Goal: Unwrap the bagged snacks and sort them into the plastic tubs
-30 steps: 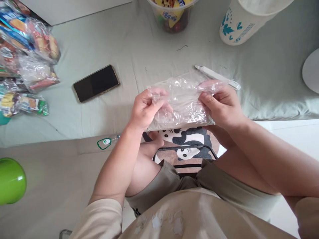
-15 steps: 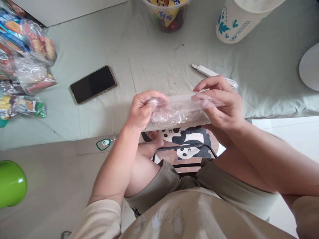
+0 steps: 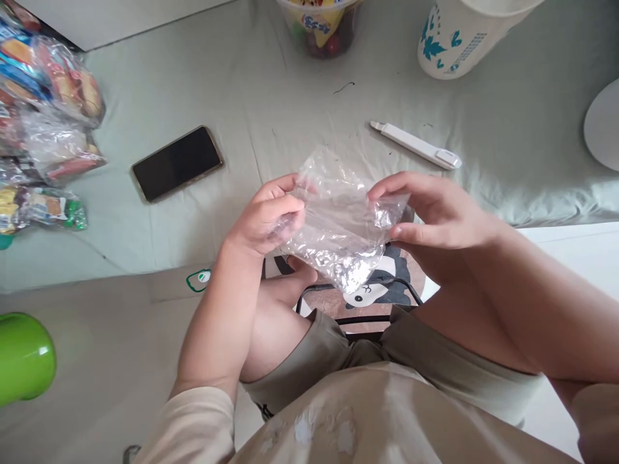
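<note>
Clear plastic bag (image 3: 333, 222), hanging lower than before, left hand (image 3: 265, 218) pinching it, right hand (image 3: 438, 211) with grip parted

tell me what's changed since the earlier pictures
The clear, crinkled plastic film has turned, one corner reaching toward the body. The right hand has opened wider and moved clear of the slim white plastic tool it partly covered. The left hand still holds the film; the tool and black rectangular phone stayed put.

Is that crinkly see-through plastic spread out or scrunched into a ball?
Spread out, but wrinkled. The clear plastic reaches from the left hand to the right hand, with corners poking out above and below.
</note>
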Motion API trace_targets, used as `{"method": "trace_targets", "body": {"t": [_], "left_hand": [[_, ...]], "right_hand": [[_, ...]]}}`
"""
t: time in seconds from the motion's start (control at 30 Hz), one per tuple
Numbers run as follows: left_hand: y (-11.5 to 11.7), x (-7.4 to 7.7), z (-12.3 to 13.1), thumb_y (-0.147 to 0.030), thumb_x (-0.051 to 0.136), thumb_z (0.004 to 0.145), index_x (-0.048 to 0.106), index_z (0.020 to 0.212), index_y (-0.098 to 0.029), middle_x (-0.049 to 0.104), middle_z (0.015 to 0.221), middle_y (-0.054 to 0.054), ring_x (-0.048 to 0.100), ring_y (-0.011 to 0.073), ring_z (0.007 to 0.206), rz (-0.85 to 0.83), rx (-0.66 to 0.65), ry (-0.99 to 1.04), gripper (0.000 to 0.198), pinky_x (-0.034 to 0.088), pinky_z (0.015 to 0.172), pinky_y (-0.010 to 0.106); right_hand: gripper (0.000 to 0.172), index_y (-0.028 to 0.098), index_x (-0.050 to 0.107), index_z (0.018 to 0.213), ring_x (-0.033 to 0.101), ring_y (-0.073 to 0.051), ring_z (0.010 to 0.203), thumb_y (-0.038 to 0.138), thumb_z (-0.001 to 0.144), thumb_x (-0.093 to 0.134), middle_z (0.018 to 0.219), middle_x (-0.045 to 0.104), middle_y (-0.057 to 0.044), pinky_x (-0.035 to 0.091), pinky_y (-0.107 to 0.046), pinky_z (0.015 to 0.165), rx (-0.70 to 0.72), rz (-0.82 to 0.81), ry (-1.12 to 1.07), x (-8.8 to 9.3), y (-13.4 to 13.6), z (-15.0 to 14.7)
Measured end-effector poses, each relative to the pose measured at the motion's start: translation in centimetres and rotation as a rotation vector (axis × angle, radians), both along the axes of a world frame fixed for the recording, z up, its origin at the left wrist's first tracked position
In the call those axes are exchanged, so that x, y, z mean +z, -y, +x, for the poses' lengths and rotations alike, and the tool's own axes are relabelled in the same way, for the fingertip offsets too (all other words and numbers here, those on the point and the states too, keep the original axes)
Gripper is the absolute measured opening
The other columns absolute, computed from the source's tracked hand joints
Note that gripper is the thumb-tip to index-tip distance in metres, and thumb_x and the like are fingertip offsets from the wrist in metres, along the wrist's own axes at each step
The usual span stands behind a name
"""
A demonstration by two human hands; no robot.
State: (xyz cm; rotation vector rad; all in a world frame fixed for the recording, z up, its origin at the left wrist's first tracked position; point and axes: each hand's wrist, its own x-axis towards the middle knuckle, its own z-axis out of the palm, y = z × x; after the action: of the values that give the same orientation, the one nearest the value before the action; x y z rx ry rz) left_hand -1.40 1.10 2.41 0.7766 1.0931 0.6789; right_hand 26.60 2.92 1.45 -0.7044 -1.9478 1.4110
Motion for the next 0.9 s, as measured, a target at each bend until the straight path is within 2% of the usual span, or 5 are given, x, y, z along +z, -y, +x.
{"method": "trace_targets", "body": {"t": [0.23,0.37,0.5,0.73,0.9], "left_hand": [[-0.05,0.2,-0.42,-0.021,0.064,0.062,0.064,0.084,-0.022,0.044,0.034,-0.011,0.024,0.0043,0.023,0.001,0.001,0.026,0.022,0.014,0.031,0.019],[0.01,0.2,-0.56,-0.021,0.064,0.062,0.064,0.083,-0.022,0.045,0.033,-0.011,0.024,0.0039,0.023,-0.005,0.016,0.018,0.021,0.014,0.03,0.019],[-0.04,0.26,-0.44,-0.022,0.067,0.061,0.063,0.082,-0.022,0.043,0.032,-0.011,0.024,0.0045,0.023,-0.005,0.011,0.039,0.022,0.013,0.029,0.02],[0.08,0.06,-0.84,-0.021,0.066,0.064,0.062,0.086,-0.023,0.042,0.033,-0.011,0.023,0.0043,0.022,0.018,-0.005,0.048,0.022,0.012,0.029,0.021],[-0.06,0.0,-0.72,-0.021,0.07,0.064,0.062,0.085,-0.022,0.044,0.036,-0.011,0.026,0.0041,0.023,-0.01,-0.014,0.063,0.023,0.012,0.028,0.02]], "right_hand": [[0.048,0.024,0.062,0.108,0.066,-0.016,0.079,0.053,0.079,0.086,0.097,0.069,-0.005,0.056,-0.027,0.063,-0.047,-0.313,-0.039,0.18,0.33,-0.55],[0.042,0.023,0.064,0.1,0.065,-0.015,0.079,0.054,0.081,0.085,0.091,0.068,-0.004,0.057,-0.028,0.068,-0.001,-0.255,-0.067,0.24,-0.05,-0.53],[0.039,0.023,0.069,0.11,0.067,-0.015,0.087,0.045,0.083,0.086,0.098,0.071,-0.004,0.058,-0.028,0.073,0.138,-0.202,-0.062,0.15,0.02,-0.5],[0.022,0.022,0.07,0.102,0.069,-0.016,0.089,0.032,0.087,0.082,0.098,0.074,-0.005,0.062,-0.03,0.077,0.199,-0.278,0.009,-0.03,0.06,-0.16],[0.038,0.022,0.077,0.119,0.073,-0.014,0.098,0.025,0.082,0.086,0.113,0.079,-0.005,0.062,-0.028,0.086,0.31,-0.291,-0.056,0.14,-0.07,-0.2]]}}
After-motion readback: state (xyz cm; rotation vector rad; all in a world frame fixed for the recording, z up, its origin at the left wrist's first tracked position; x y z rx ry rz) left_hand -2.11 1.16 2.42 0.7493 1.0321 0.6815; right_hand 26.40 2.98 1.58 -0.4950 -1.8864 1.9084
